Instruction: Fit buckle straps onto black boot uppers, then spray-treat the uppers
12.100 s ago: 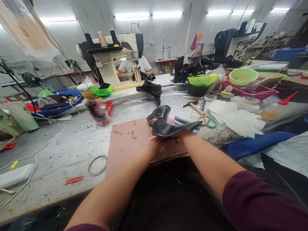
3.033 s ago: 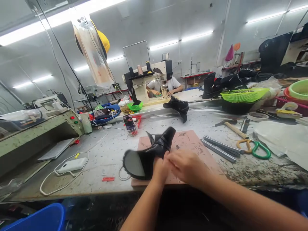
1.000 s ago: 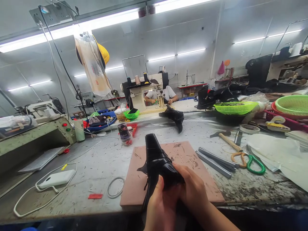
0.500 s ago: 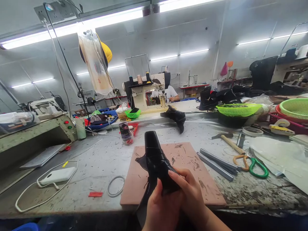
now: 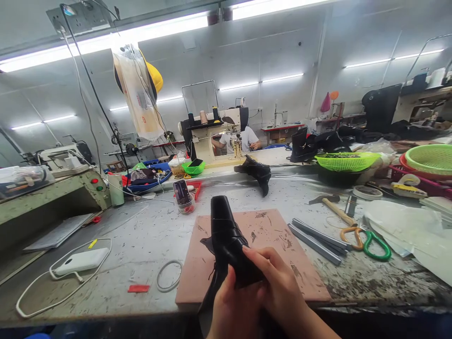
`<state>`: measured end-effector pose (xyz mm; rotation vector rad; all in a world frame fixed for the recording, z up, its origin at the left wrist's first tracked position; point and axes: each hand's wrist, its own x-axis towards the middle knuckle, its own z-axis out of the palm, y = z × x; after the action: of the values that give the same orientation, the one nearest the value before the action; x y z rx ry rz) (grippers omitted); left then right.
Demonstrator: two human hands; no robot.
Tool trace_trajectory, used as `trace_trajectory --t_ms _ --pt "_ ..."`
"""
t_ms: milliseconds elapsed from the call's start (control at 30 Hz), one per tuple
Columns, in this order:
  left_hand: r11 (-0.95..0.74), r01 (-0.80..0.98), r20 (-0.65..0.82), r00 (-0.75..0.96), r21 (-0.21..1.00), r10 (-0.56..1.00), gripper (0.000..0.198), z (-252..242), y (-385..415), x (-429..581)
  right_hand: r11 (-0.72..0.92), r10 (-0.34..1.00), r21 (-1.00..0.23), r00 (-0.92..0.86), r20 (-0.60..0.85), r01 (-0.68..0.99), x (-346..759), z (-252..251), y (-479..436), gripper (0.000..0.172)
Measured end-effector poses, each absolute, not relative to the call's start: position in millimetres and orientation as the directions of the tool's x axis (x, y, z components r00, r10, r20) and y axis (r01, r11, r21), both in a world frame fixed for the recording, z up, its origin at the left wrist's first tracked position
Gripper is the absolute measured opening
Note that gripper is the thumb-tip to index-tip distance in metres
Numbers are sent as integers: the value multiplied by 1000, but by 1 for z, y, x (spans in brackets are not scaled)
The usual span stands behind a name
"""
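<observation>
A black leather boot upper (image 5: pixel 226 230) with a squared end points away from me over the pink board (image 5: pixel 275 240). My left hand (image 5: pixel 233 306) is closed round its near left part, thumb lying on top. From the right, my right hand (image 5: pixel 278 278) grips the same piece, its thumb and fingers pressing the leather. The near underside is hidden by my palms. A dark flap hangs down at the left, close to the board's front edge. Farther back on the table lies another black boot upper (image 5: pixel 256 172).
To the right lie grey strips (image 5: pixel 318 240), scissors (image 5: pixel 376 245) and a hammer (image 5: pixel 337 209). A phone (image 5: pixel 181 193), a grey ring (image 5: pixel 169 275), a red strip (image 5: pixel 138 288) and a white power bank (image 5: pixel 83 261) with cable are left. Beyond, a person (image 5: pixel 240 139) sits behind a sewing machine (image 5: pixel 205 141).
The view has shifted very slightly. Both hands still hold the boot upper in nearly the same place; my right thumb has slid slightly left. The person behind the machine has moved their arms.
</observation>
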<state>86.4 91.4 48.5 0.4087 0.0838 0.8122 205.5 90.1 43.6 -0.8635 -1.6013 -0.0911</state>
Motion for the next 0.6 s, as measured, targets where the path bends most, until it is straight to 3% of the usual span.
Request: trace_trajectory --t_ms 133,367,600 --pt "623 -688 145 706 372 693 32 51 89 87 714 520 -448 21 854 539 208 50 86 54" --pt "545 -746 302 659 384 689 35 48 86 94 754 344 -344 109 933 560 208 30 88 40" --pt "553 -748 190 643 367 742 39 52 82 93 741 234 -305 196 952 598 210 33 88 23"
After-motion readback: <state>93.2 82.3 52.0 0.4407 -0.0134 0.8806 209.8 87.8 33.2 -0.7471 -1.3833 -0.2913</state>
